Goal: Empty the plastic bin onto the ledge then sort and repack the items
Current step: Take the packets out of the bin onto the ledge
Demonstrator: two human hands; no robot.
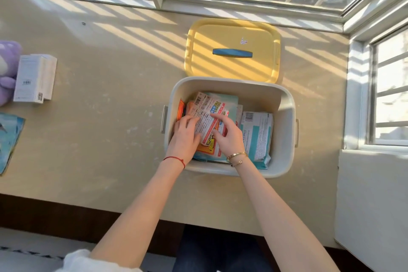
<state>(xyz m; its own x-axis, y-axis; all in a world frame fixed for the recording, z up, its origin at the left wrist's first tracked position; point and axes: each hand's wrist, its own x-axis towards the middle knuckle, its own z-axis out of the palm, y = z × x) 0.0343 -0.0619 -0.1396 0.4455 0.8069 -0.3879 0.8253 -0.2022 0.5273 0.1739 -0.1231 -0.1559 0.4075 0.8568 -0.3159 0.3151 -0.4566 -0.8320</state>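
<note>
A white plastic bin (284, 104) stands open on the beige ledge (114, 99). Behind it lies its yellow lid (234, 66) with a blue handle. Several flat packets fill the bin: an orange and white stack (212, 104) on the left, and a teal and white pack (258, 132) upright on the right. Both my hands are inside the bin on the stack. My left hand (186, 133) lies on the top white packet with curled fingers. My right hand (227, 134) rests on the same packet, fingertips on its red stripe.
At the far left of the ledge stand two white boxes (34, 78), a purple plush toy (7, 70) and a blue packet (8, 139). Windows run along the back and right. A white wall block (371, 194) rises at the right. The ledge's front edge drops to a dark panel.
</note>
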